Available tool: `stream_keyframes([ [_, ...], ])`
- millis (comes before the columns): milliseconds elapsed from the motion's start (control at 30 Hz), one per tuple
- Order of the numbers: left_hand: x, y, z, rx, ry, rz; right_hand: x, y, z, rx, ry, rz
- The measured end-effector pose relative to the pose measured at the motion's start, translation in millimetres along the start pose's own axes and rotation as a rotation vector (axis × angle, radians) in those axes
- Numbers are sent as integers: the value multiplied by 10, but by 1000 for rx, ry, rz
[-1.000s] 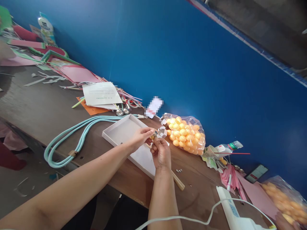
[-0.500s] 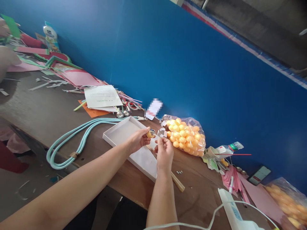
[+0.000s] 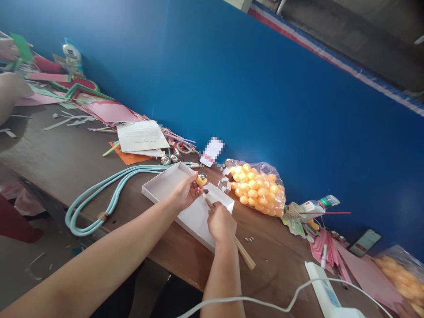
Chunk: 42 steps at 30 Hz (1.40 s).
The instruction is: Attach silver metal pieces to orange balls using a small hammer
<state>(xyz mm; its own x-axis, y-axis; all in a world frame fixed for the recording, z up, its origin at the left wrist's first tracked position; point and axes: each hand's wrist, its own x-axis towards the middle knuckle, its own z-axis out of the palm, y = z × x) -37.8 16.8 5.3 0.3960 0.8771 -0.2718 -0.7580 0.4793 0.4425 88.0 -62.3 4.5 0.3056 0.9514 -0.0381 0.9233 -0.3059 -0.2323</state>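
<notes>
The left hand [image 3: 185,196] holds a small orange ball [image 3: 201,179] over the far side of the white box [image 3: 159,187], its fingers [image 3: 194,190] pinched around the ball's lower half. The ball's shiny capped spot is turned up. The right hand [image 3: 221,223], above the box's near edge, is clenched around a wooden stick [image 3: 245,255]. The stick's dark tip points at the ball from just below and stops a little short of touching it.

To do this well, I judge the ball should stay pinched firmly and low, so the capped spot remains uncovered. The right wrist is best braced near the box rim, so the tip meets that spot squarely without skidding off the round surface. Keeping both over the box would catch anything dropped.

What the tip carries, if anything, is too small to tell, as is the nature of the shiny cap. The right palm hides the stick's middle. A bag of orange balls [image 3: 256,185] lies beyond the box, on the desk [image 3: 66,154].
</notes>
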Motion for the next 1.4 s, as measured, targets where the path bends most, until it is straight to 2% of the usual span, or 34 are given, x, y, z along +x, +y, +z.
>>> stream_keyframes([
  [167,-1,15,5,-8,-15,42,18,1,-48,142,241,107],
  [267,10,17,2,-7,-12,47,5,-2,-62,366,427,-8],
  [367,28,2,-19,-2,-33,68,-40,-14,-62,565,508,-196],
  [467,44,-17,-40,0,-37,104,-91,-27,-63,606,482,-318],
  [600,57,-22,-34,12,4,181,-123,-40,-67,582,417,-379],
  [800,69,-14,-17,-8,72,259,-122,-50,-66,485,318,-351],
  [1000,67,-16,-21,8,65,295,-129,-53,-59,524,357,-365],
  [1400,75,-17,-30,-13,91,296,-124,-70,-59,443,328,-351],
])
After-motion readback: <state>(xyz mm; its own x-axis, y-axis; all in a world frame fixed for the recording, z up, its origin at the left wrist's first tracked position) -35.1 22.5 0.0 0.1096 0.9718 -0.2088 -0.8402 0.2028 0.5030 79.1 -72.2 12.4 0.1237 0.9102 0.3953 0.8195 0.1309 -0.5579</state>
